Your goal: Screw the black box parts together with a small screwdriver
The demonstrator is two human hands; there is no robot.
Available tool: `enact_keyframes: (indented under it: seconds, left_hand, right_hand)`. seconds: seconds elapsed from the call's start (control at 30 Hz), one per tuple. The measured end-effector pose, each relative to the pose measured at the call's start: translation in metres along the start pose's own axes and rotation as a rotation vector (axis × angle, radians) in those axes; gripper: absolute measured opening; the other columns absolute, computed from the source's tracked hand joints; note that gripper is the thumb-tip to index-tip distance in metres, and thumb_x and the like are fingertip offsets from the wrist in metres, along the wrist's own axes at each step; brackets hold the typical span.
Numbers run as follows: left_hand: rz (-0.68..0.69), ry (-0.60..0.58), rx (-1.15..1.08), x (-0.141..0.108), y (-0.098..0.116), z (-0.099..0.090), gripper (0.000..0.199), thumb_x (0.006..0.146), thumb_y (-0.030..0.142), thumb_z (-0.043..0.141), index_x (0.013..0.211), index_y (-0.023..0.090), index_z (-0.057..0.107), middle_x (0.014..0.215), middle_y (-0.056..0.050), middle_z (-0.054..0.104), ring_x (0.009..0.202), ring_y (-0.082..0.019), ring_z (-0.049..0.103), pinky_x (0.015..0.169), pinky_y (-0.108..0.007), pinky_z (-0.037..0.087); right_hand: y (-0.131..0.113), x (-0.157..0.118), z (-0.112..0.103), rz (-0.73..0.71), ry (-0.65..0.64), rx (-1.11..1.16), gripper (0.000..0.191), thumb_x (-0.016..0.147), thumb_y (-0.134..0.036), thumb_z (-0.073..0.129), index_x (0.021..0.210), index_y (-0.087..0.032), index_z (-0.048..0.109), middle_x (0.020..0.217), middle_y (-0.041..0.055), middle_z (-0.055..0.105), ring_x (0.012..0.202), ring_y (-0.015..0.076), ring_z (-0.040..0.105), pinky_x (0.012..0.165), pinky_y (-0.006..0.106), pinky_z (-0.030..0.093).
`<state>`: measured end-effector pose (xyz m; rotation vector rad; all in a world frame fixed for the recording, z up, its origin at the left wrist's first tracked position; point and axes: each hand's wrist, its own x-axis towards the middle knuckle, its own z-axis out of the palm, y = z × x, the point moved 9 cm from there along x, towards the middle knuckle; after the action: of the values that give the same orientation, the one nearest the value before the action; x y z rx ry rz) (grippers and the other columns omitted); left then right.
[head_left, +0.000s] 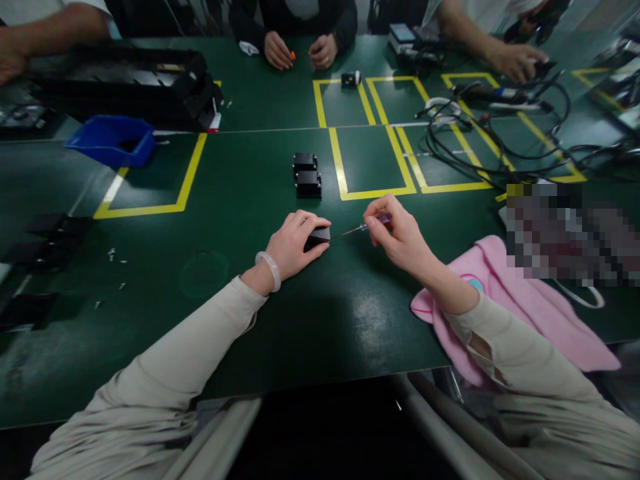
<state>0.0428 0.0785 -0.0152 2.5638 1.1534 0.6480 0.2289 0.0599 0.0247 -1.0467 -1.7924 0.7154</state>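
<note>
My left hand [295,245], with a pale bracelet at the wrist, grips a small black box [319,235] on the green table [320,300]. Thumb and fingers lie along both sides of the box. To its right, my right hand [393,230] pinches the handle of a screwdriver [363,227]. Its thin shaft points left, with the tip at the right end of the held box; whether it touches a screw is too small to tell. Beyond my hands stand two more black boxes, one nearer [309,184] and one just behind it [305,162].
A pink cloth [530,307] lies under my right forearm. A blue bin [117,141] and a long black rack [125,87] are at the left. Small screws [111,255] lie left, tangled cables [450,157] right. Across the table are other people's hands [280,51].
</note>
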Motion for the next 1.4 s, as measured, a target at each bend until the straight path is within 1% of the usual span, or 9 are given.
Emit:
enact_keyframes:
  seconds: [0.13, 0.27, 0.37, 0.5, 0.7, 0.9, 1.07, 1.23, 1.4]
  left_hand:
    - [0.009, 0.007, 0.001, 0.0, 0.0004, -0.0001, 0.035, 0.099, 0.032, 0.065, 0.132, 0.022, 0.06, 0.126, -0.01, 0.063, 0.118, -0.029, 0.059, 0.101, -0.048, 0.053]
    - [0.02, 0.009, 0.011, 0.0001, 0.0007, 0.0, 0.035, 0.099, 0.032, 0.065, 0.132, 0.022, 0.061, 0.125, -0.01, 0.063, 0.118, -0.029, 0.059, 0.101, -0.047, 0.053]
    - [0.033, 0.022, 0.014, -0.0001, 0.0013, -0.0006, 0.035, 0.099, 0.031, 0.066, 0.132, 0.021, 0.061, 0.124, -0.01, 0.064, 0.118, -0.029, 0.059, 0.101, -0.047, 0.053]
    - [0.035, 0.026, 0.014, -0.0004, 0.0009, -0.0003, 0.035, 0.098, 0.031, 0.066, 0.132, 0.021, 0.061, 0.124, -0.01, 0.064, 0.117, -0.029, 0.06, 0.1, -0.047, 0.054]
    - [0.04, 0.026, 0.007, -0.0002, 0.0017, -0.0009, 0.035, 0.098, 0.03, 0.066, 0.132, 0.02, 0.061, 0.124, -0.011, 0.063, 0.118, -0.029, 0.06, 0.099, -0.047, 0.054]
    - [0.03, 0.014, 0.006, 0.0, 0.0014, -0.0009, 0.035, 0.099, 0.031, 0.066, 0.132, 0.021, 0.061, 0.125, -0.01, 0.063, 0.118, -0.029, 0.059, 0.1, -0.047, 0.054]
    - [0.027, 0.013, 0.013, 0.0, 0.0005, 0.0001, 0.036, 0.099, 0.031, 0.066, 0.133, 0.022, 0.06, 0.125, -0.01, 0.063, 0.118, -0.029, 0.059, 0.1, -0.047, 0.054]
    - [0.027, 0.007, 0.007, -0.0002, 0.0004, 0.0, 0.035, 0.099, 0.031, 0.065, 0.132, 0.021, 0.061, 0.124, -0.011, 0.063, 0.118, -0.029, 0.059, 0.1, -0.047, 0.053]
    - [0.021, 0.004, 0.004, 0.0, 0.0007, -0.0002, 0.036, 0.099, 0.032, 0.065, 0.133, 0.021, 0.061, 0.125, -0.01, 0.062, 0.118, -0.029, 0.059, 0.101, -0.047, 0.053]
  right_hand:
    - [0.0021, 0.0003, 0.0016, 0.014, -0.018, 0.001, 0.025, 0.106, -0.045, 0.055, 0.094, -0.024, 0.052, 0.069, -0.0042, 0.054, 0.058, 0.0124, 0.05, 0.057, 0.029, 0.037]
    - [0.0, 0.0008, 0.0003, -0.009, 0.005, 0.01, 0.015, 0.105, -0.038, 0.057, 0.102, -0.024, 0.053, 0.078, -0.0028, 0.056, 0.065, 0.0127, 0.055, 0.059, 0.028, 0.04]
    - [-0.0001, 0.0008, 0.0005, -0.006, 0.0, 0.004, 0.012, 0.104, -0.033, 0.058, 0.1, -0.024, 0.053, 0.078, -0.0026, 0.056, 0.065, 0.0129, 0.056, 0.06, 0.028, 0.04]
    - [0.002, 0.0002, 0.0012, 0.007, -0.009, 0.001, 0.02, 0.105, -0.039, 0.058, 0.093, -0.024, 0.053, 0.07, -0.0038, 0.054, 0.061, 0.0127, 0.053, 0.058, 0.029, 0.038]
    - [0.0021, -0.0005, 0.0004, -0.006, 0.011, 0.015, 0.016, 0.105, -0.039, 0.057, 0.102, -0.023, 0.054, 0.078, -0.0027, 0.056, 0.065, 0.0127, 0.056, 0.06, 0.028, 0.04]
    - [0.0022, 0.0001, 0.0014, -0.003, -0.005, 0.018, 0.021, 0.105, -0.039, 0.058, 0.092, -0.024, 0.053, 0.07, -0.0046, 0.054, 0.059, 0.0114, 0.051, 0.058, 0.028, 0.038]
    - [0.0022, 0.0002, 0.0002, -0.007, 0.016, 0.028, 0.017, 0.104, -0.04, 0.058, 0.102, -0.023, 0.054, 0.079, -0.0024, 0.056, 0.065, 0.0124, 0.055, 0.059, 0.028, 0.04]
    - [0.0059, -0.0004, 0.0022, 0.014, -0.007, 0.039, 0.022, 0.105, -0.042, 0.058, 0.093, -0.024, 0.054, 0.071, -0.0042, 0.052, 0.059, 0.0119, 0.05, 0.057, 0.028, 0.037]
    - [0.0061, -0.0004, 0.0005, 0.017, 0.017, 0.049, 0.017, 0.104, -0.04, 0.06, 0.103, -0.024, 0.054, 0.079, -0.0029, 0.055, 0.065, 0.0127, 0.054, 0.059, 0.028, 0.039]
